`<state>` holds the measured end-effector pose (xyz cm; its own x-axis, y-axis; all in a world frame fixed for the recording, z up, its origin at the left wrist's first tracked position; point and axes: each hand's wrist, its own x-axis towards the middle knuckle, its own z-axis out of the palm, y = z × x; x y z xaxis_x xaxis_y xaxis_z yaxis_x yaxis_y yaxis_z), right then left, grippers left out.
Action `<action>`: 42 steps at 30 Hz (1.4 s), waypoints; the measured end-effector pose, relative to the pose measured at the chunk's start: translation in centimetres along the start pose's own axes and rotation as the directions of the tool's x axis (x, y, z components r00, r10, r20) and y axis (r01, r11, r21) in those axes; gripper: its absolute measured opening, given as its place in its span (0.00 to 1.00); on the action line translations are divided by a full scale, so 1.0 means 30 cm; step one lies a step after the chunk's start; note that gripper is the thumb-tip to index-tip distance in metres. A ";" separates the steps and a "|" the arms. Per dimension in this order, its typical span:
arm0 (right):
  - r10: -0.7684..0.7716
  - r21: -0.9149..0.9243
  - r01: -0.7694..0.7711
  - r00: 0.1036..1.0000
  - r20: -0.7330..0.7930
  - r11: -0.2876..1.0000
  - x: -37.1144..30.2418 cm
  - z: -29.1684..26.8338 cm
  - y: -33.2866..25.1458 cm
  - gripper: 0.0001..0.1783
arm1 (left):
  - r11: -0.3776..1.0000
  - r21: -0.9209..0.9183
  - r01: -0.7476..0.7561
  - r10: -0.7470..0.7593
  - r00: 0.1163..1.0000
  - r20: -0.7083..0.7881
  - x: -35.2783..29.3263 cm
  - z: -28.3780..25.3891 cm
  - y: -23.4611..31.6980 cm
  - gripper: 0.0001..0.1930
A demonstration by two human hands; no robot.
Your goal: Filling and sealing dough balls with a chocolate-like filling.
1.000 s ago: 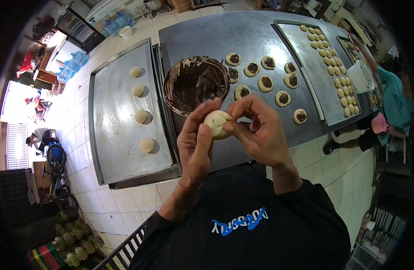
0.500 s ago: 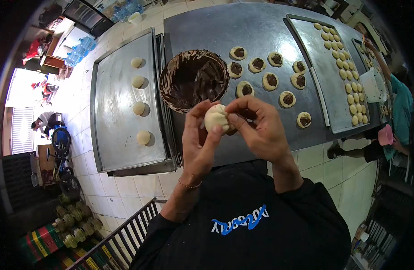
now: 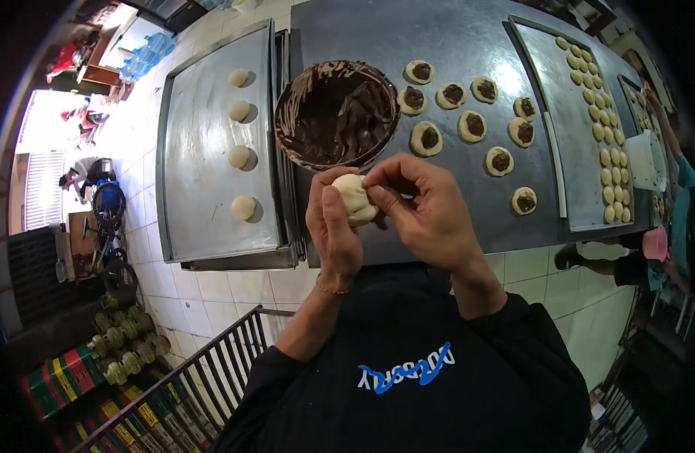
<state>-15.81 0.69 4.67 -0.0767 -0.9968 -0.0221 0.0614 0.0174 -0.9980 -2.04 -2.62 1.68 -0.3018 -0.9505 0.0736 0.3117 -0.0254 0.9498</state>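
Observation:
A pale dough ball [image 3: 353, 198] with a pleated surface sits in my left hand [image 3: 334, 226], whose fingers wrap round it. With thumb and forefinger, my right hand [image 3: 429, 214] pinches the edge of that same ball. Just beyond both hands stands a round bowl [image 3: 287, 132] smeared with dark brown chocolate-like filling [image 3: 355, 121]. To its right, several flattened dough rounds [image 3: 427, 139] lie on the metal table, each topped with a dab of the brown filling. Whether filling is inside the held ball is hidden.
At left, a metal tray [image 3: 200, 166] carries a column of smooth dough balls [image 3: 243, 207]. Another tray [image 3: 540, 68] at right holds rows of dough balls [image 3: 611, 175]. A white bucket [image 3: 646, 162] and a person in a teal shirt [image 3: 676, 226] are far right. A dark railing [image 3: 211, 362] stands lower left.
The view has shifted, so the table and bowl appear slightly higher and nearer. My fingers have changed position on the dough ball, which has turned a little; both hands still hold it.

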 end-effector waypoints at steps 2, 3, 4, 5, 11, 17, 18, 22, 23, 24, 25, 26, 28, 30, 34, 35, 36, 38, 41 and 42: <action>-0.055 0.008 0.056 0.998 -0.036 0.998 -0.008 0.060 -0.007 0.09 | 0.987 0.141 -0.077 0.091 0.991 -0.101 0.015 -0.032 -0.018 0.22; -0.109 0.018 0.111 0.991 -0.075 0.994 -0.009 0.090 -0.012 0.09 | 0.994 0.075 -0.075 0.084 0.987 -0.137 0.016 -0.045 -0.016 0.21; -0.113 0.009 0.114 0.991 -0.075 0.993 -0.006 0.109 -0.016 0.09 | 0.995 0.067 -0.079 0.087 0.987 -0.136 0.011 -0.066 -0.003 0.21; -0.138 -0.106 0.130 0.988 -0.066 0.986 -0.002 0.128 -0.022 0.08 | 0.999 0.000 -0.043 0.043 0.993 -0.106 0.002 -0.093 0.013 0.21; -0.136 -0.205 0.118 0.988 -0.077 0.972 0.054 0.373 -0.058 0.04 | 0.942 -0.150 0.301 -0.296 0.953 0.059 0.002 -0.337 0.119 0.31; -0.264 -0.372 0.249 0.964 0.011 0.894 0.126 0.687 0.031 0.04 | 0.850 -0.288 0.441 -0.428 0.897 0.109 -0.033 -0.689 0.175 0.36; -0.286 -0.353 0.275 0.958 0.021 0.894 0.128 0.744 0.044 0.05 | 0.839 -0.223 0.496 -0.469 0.867 0.167 -0.038 -0.756 0.182 0.37; -0.155 -0.190 0.175 0.981 0.114 0.966 0.136 0.888 0.193 0.09 | 0.591 -0.323 0.739 -0.727 0.662 0.182 -0.070 -0.955 0.225 0.28; -0.054 -0.175 0.072 0.993 0.107 0.982 0.130 0.929 0.217 0.14 | 0.574 -0.352 0.740 -0.736 0.654 0.175 -0.067 -1.002 0.255 0.23; -0.050 -0.177 0.070 0.992 0.113 0.982 0.130 0.973 0.226 0.14 | 0.573 -0.358 0.737 -0.736 0.655 0.172 -0.065 -1.038 0.248 0.23; -0.144 -0.136 0.148 0.989 0.039 0.980 0.133 1.022 0.234 0.16 | 0.803 -0.168 0.572 -0.586 0.810 -0.042 -0.056 -1.073 0.236 0.20; -0.234 -0.101 0.229 0.971 -0.040 0.968 0.143 1.060 0.232 0.18 | 0.925 0.079 0.372 -0.351 0.914 -0.202 -0.045 -1.103 0.228 0.18; -0.276 -0.226 0.253 0.958 -0.076 0.941 0.179 1.091 0.215 0.19 | 0.914 0.286 0.288 -0.200 0.933 -0.300 0.004 -1.171 0.196 0.19; -0.195 -0.194 0.169 0.973 -0.124 0.966 0.233 1.121 0.255 0.18 | 0.146 0.989 0.015 0.209 0.977 -0.046 0.030 -1.291 0.065 0.24; 0.088 -0.441 -0.010 0.984 0.157 0.898 0.375 1.127 0.445 0.24 | 0.284 0.955 -0.085 0.342 0.940 -0.018 -0.014 -1.389 0.014 0.38; 0.100 -0.446 -0.023 0.984 0.149 0.895 0.372 1.152 0.497 0.24 | 0.331 0.942 -0.052 0.320 0.945 -0.061 -0.022 -1.402 0.018 0.41; -0.080 -0.541 0.143 0.987 0.137 0.829 0.393 1.211 0.549 0.27 | 0.324 0.945 -0.040 0.321 0.944 -0.070 -0.042 -1.425 0.033 0.41; -0.277 -0.633 0.303 0.950 0.143 0.712 0.450 1.277 0.612 0.30 | 0.729 0.667 0.152 -0.107 0.988 -0.108 -0.013 -1.457 0.034 0.40; -0.175 -0.559 0.286 0.954 0.245 0.778 0.465 1.297 0.604 0.31 | 0.783 0.621 0.031 -0.034 0.999 -0.008 -0.004 -1.448 0.071 0.41; -0.176 -0.562 0.284 0.955 0.239 0.777 0.484 1.296 0.613 0.31 | 0.758 0.653 -0.001 0.000 1.000 0.002 0.000 -1.447 0.098 0.43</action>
<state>22.90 -16.48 -11.67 0.1536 -0.9735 0.1692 -0.5330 -0.2258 -0.8155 37.99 -16.13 -8.70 -0.3034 -0.9500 0.0740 -0.3516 0.1838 0.9179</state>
